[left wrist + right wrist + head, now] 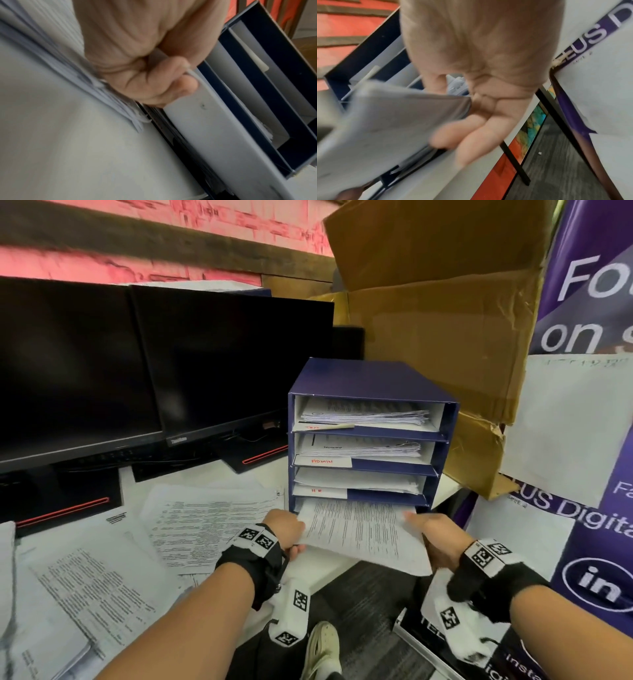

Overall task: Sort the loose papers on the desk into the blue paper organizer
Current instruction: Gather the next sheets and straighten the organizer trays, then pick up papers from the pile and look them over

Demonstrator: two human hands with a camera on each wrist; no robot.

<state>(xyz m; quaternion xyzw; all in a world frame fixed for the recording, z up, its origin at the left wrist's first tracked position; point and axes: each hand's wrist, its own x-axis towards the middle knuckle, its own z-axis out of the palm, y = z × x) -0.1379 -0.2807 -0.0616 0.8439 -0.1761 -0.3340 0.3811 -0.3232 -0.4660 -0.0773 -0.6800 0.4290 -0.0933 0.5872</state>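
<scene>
Printed sheet (pixel 363 537) pinched by left grip (pixel 286 530) and seemingly right grip (pixel 433 537), blue organizer's (pixel 373 378) bottom slot just beyond.

You're in an office: twin monitors (pixel 164 364) left of the blue paper organizer (pixel 370 436), printed papers (pixel 205 518) strewn across the worktop (pixel 322 566), corporate banner (pixel 589 302) to its right.

Even indoor light, wide-angle bending at head-view edges, both wrist views soft with motion blur
</scene>
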